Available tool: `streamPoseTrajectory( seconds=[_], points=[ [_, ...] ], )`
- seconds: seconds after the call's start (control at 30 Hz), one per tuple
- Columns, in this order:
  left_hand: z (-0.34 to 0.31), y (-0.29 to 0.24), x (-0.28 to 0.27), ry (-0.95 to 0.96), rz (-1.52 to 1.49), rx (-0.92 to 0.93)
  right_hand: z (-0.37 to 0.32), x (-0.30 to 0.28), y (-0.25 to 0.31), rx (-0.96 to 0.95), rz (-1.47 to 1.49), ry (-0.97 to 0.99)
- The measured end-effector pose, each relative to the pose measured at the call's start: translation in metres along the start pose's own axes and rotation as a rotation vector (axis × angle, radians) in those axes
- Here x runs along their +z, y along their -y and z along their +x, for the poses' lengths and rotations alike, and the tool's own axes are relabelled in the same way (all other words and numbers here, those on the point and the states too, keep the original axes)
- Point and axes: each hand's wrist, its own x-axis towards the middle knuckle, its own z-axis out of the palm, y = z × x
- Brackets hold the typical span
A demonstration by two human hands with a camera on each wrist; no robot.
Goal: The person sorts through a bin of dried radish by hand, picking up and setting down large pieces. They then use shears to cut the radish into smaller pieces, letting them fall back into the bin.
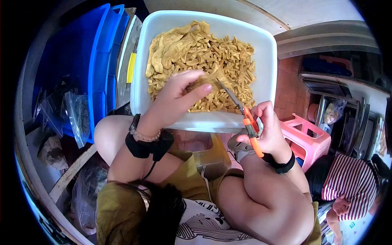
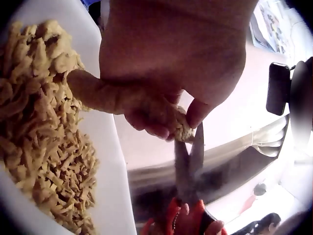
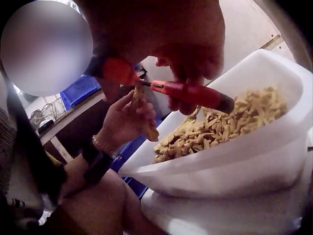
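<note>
Nearest the head camera, dark hair (image 1: 159,208) and an olive top fill 6 o'clock, and both forearms stretch toward 12. The left hand (image 1: 175,98) pinches a folded tan sheet (image 1: 212,79) between thumb and curled fingers (image 1: 188,76). It holds the sheet over the white tub (image 1: 267,65), near the tub's 6 o'clock wall. The right hand (image 1: 267,130) is curled round orange-handled scissors (image 1: 244,116), whose blade tips meet the sheet's free end at 4 o'clock of the left hand. Cut strips (image 1: 232,61) fill the tub, and whole sheets (image 1: 171,47) lie at its 10 o'clock. The sheet looks light, thin and limp, so it probably flops and tears easily. It is best pinched close behind the cut line, with the fingertips clear of the blades. Blue crates (image 1: 98,61) stand at 9 o'clock and a pink stool (image 1: 310,141) at 3.
</note>
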Motion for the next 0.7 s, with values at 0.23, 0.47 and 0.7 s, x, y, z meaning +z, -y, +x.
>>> streamPoseTrajectory(
  seconds=[0.23,0.47,0.7],
  points=[
    [0.003,-0.004,0.003,0.065,0.247,0.164,0.001,-0.002,-0.001,0.033,0.002,0.029],
    [0.001,0.003,0.015,0.139,0.319,0.262,0.004,0.003,0.003,0.025,0.079,0.085],
    [0.002,-0.001,0.011,0.123,0.259,0.162,0.001,0.004,0.004,0.060,0.154,0.083]
  ],
)
